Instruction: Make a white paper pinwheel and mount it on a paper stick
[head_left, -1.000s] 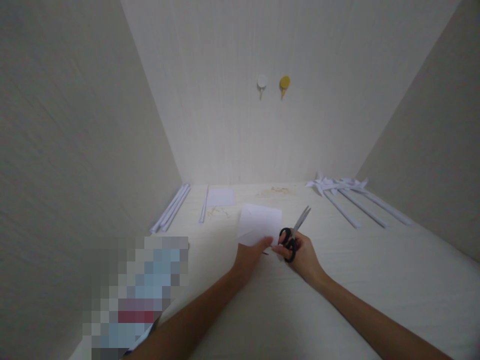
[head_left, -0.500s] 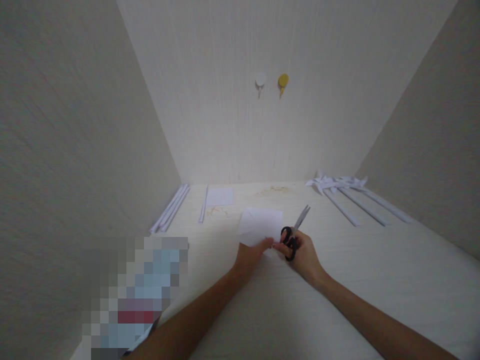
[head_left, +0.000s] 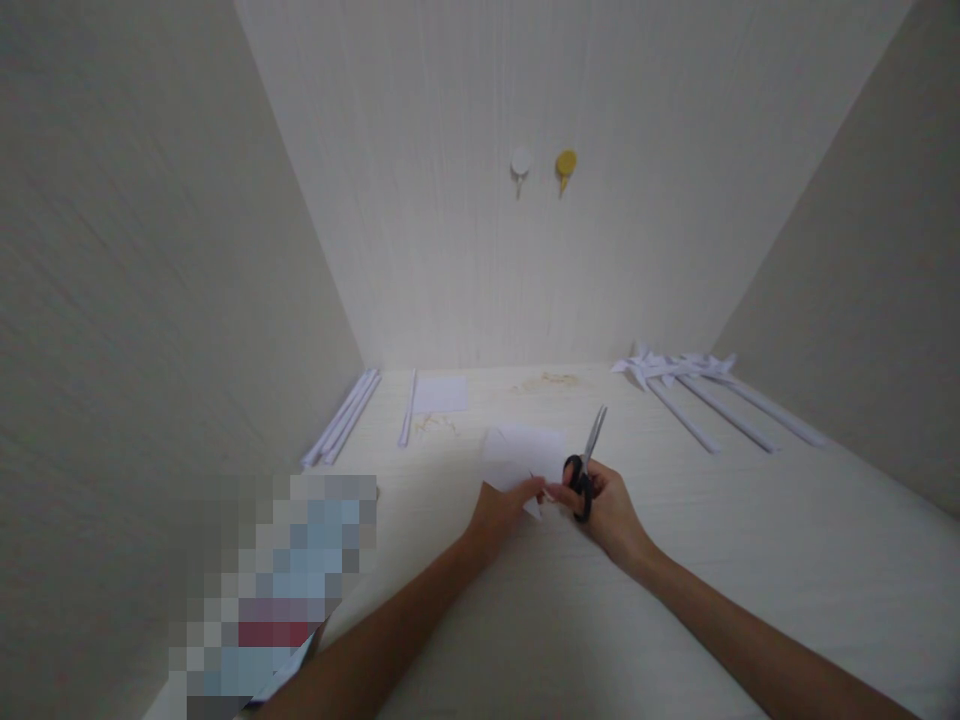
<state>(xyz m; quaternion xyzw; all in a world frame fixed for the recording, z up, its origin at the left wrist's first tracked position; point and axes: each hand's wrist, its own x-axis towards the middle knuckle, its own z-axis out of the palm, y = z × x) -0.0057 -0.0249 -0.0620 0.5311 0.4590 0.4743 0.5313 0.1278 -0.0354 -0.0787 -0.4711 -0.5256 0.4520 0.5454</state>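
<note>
The left hand (head_left: pixel 504 508) pinches the white sheet (head_left: pixel 525 448) by its near edge, the sheet extending toward 1 o'clock from it. The right hand (head_left: pixel 606 502), farther off at the sheet's 4 o'clock, grips scissors (head_left: pixel 587 464), blades pointing to 1 o'clock.

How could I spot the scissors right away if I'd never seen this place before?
Start with the pale table and find the person's right hand on it. The scissors are in that hand, with the blades pointing toward the back wall. Unlike the plain white paper beside them, they have black handle loops and grey metal blades.
</note>
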